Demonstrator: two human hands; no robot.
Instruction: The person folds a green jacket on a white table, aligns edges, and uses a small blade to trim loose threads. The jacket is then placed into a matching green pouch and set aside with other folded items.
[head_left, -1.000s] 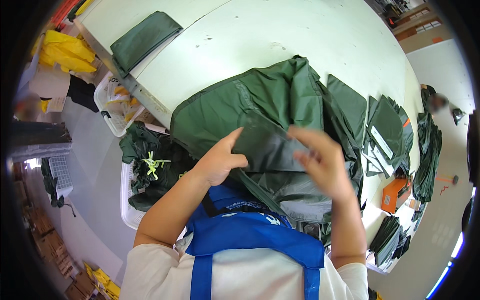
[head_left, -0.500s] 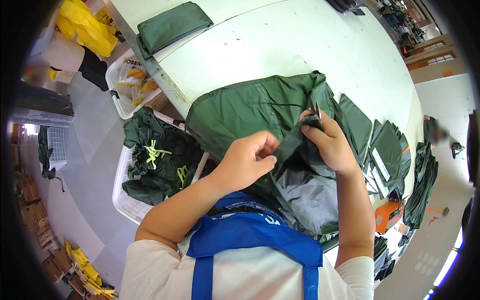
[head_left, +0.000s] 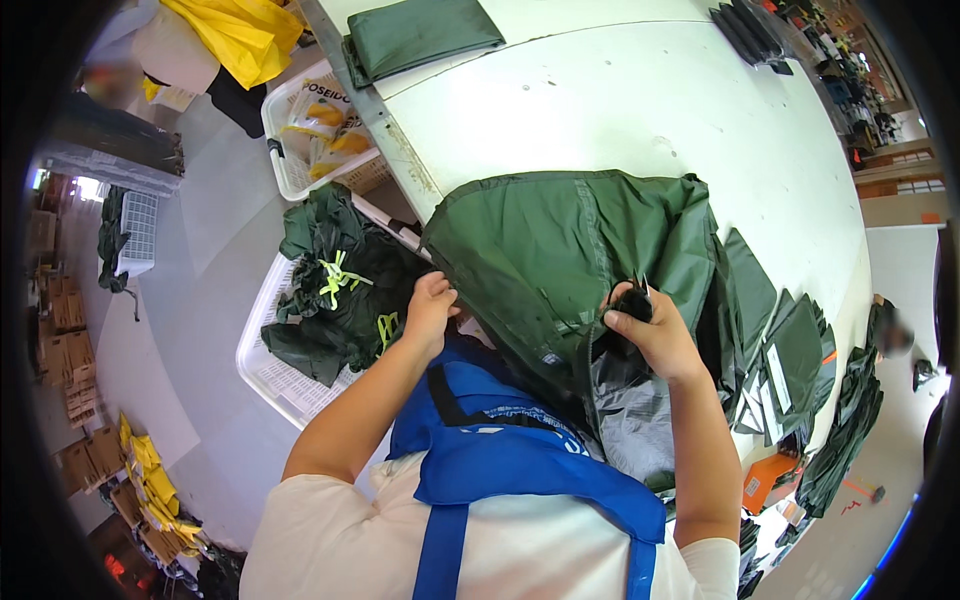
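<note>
Dark green coated fabric, a large garment (head_left: 560,260), is lying spread over the near edge of the white table (head_left: 640,90) at centre frame, its grey lining (head_left: 630,410) hanging toward the person, probably so the edge carries its weight. The left hand (head_left: 432,305) is pinching the garment's left edge, fingers curled shut on it, while the right hand (head_left: 652,330) is gripping a bunched fold and a small dark tool, apparently snips. A white basket (head_left: 275,372) of green pieces is sitting at lower left, within reach.

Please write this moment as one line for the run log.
left hand: grips edge of dark green waterproof garment | right hand: pinches its fold | surface: white table | beside: white plastic basket
</note>
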